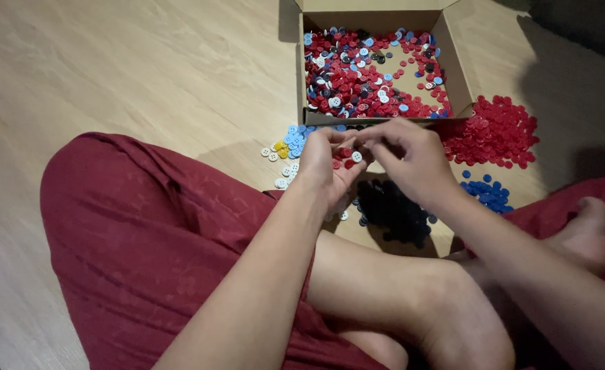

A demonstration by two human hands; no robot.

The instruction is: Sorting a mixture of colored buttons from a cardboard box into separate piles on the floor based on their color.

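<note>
My left hand (324, 164) is cupped palm up in front of the cardboard box (457, 75), holding a small handful of buttons (347, 156), mostly red with a white one. My right hand (412, 159) reaches across to that palm, its fingertips pinching among the buttons there. Whether it has one pinched is hidden by the fingers. The box holds several mixed buttons (357, 75), mainly red with some blue, white and dark ones.
Sorted heaps lie on the wooden floor: red buttons (498, 130) right of the box, blue ones (489, 193) below them, dark ones (393, 212) under my hands, light blue (294, 139), white (285, 175) and yellow (280, 149) at left. My crossed legs in red trousers (145, 233) fill the foreground.
</note>
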